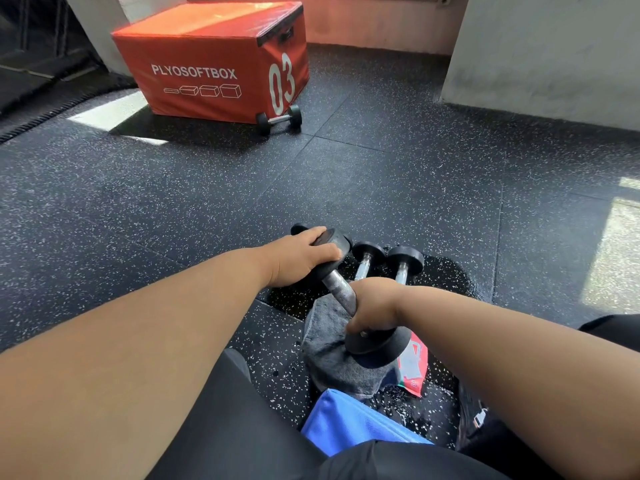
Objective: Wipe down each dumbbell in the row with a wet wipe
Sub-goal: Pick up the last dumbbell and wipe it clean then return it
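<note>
A black dumbbell (341,289) with a knurled steel handle lies in front of me, its near head over a grey cloth (332,362). My left hand (304,258) lies over its far head, fingers curled round the rim. My right hand (375,306) grips the near end of the handle, just above the near head. Two smaller dumbbells (369,254) (405,259) lie side by side just right of it; my right forearm hides their near ends. No wet wipe shows in either hand.
A red and white wipe packet (414,365) lies on the wet floor patch by the cloth. A blue cloth (349,420) sits close to my legs. Farther off stands an orange plyo box (214,60) with another dumbbell (280,120) against it. White walls rise at right.
</note>
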The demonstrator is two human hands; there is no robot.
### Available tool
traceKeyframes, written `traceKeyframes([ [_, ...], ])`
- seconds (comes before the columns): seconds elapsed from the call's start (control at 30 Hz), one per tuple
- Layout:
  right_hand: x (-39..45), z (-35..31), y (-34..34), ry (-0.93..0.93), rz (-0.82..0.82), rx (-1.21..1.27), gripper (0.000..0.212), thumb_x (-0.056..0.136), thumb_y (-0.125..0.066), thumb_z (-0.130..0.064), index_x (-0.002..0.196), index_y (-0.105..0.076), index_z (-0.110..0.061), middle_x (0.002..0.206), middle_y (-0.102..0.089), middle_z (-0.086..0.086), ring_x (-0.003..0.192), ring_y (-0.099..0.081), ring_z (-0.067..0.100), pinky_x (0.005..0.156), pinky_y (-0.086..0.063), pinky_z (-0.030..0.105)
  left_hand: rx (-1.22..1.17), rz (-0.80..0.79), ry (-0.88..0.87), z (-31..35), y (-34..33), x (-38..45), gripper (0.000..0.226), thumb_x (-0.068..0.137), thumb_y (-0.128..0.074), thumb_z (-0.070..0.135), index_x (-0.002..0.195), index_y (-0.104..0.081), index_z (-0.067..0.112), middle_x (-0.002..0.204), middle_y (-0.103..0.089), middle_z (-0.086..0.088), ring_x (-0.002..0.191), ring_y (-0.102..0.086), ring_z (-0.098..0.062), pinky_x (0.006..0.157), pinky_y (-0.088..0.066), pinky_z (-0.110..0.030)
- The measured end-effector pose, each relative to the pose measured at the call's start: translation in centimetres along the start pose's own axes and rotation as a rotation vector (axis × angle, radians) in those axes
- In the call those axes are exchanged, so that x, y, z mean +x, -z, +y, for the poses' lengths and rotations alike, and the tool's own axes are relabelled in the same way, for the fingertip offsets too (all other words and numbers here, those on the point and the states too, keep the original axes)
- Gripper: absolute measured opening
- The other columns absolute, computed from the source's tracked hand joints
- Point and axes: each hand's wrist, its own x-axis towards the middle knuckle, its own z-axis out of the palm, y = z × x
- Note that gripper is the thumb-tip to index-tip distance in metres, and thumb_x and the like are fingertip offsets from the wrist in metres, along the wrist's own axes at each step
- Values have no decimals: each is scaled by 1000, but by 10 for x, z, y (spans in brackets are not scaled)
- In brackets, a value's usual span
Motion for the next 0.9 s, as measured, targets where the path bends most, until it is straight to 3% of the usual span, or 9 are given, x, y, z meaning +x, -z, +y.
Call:
traceKeyframes([
  [0.1, -6, -2, 11, -18, -64, 73, 43, 68, -86, -52, 98, -62, -32, 88, -73, -12, 86, -69, 14, 82, -54, 31, -13, 8, 11, -2, 1, -1, 107, 69, -56, 85, 166, -25, 51, 164, -44, -4, 134, -54, -29, 117, -43, -50],
  [0.17, -11, -2, 21, -31, -126, 156, 49, 65, -82, -55, 106, -64, -34, 95, -74, -11, 91, -70, 12, 89, -57, 35, -6, 5, 18, -3, 2, -1, 107, 70, -55, 84, 166, -25, 49, 165, -44, -5, 134, -54, -30, 117, -42, -51],
  [0.33, -25, 2, 40, -24, -229, 174, 75, 74, -71, -39, 146, -49, -44, 122, -68, -9, 109, -64, 13, 94, -51, 36, 5, 5, 29, 0, 2, -2, 106, 70, -55, 84, 166, -25, 51, 166, -43, -5, 137, -52, -31, 118, -41, -52],
  [0.47, -26, 9, 39, -31, -208, 52, 86, 85, -69, -21, 159, -34, -48, 135, -67, -1, 110, -69, 21, 98, -58, 47, 26, 2, 23, 5, 3, -5, 109, 67, -52, 86, 166, -25, 50, 167, -42, -5, 137, -52, -31, 118, -41, -53],
  [0.57, -27, 11, 28, -36, -143, 36, 87, 88, -79, -24, 160, -33, -44, 128, -70, 1, 110, -68, 23, 98, -57, 43, 44, 8, 25, 7, 3, -7, 109, 69, -52, 85, 167, -24, 48, 169, -39, -6, 141, -49, -32, 120, -38, -53],
  [0.67, -27, 7, 13, -47, -24, 18, 78, 85, -83, -30, 152, -45, -39, 118, -73, 0, 106, -69, 26, 94, -58, 39, 51, 22, 38, 10, 3, -10, 97, 79, -52, 79, 166, -31, 43, 163, -46, -7, 138, -50, -32, 119, -38, -52],
  [0.73, -25, 2, 4, -51, 80, 7, 60, 80, -84, -31, 133, -58, -35, 102, -73, -2, 95, -69, 26, 81, -56, 34, 55, 32, 49, 10, 2, -14, 90, 78, -51, 80, 158, -43, 41, 151, -54, -5, 132, -54, -32, 116, -40, -52],
  [0.83, -25, -6, -7, -53, 225, -38, 33, 77, -81, -29, 99, -55, -28, 82, -63, -6, 80, -63, 26, 67, -48, 32, 2, 37, 67, 8, 1, -12, 60, 70, -52, 82, 111, -63, 40, 121, -69, -9, 109, -66, -33, 103, -51, -54],
  [0.9, -25, -14, -13, -48, 290, -143, 29, 79, -75, -28, 93, -50, -27, 81, -62, -5, 79, -65, 29, 68, -54, 37, -23, 41, 72, 4, 1, -10, 56, 69, -54, 82, 105, -59, 39, 116, -69, -13, 105, -66, -35, 100, -53, -55],
])
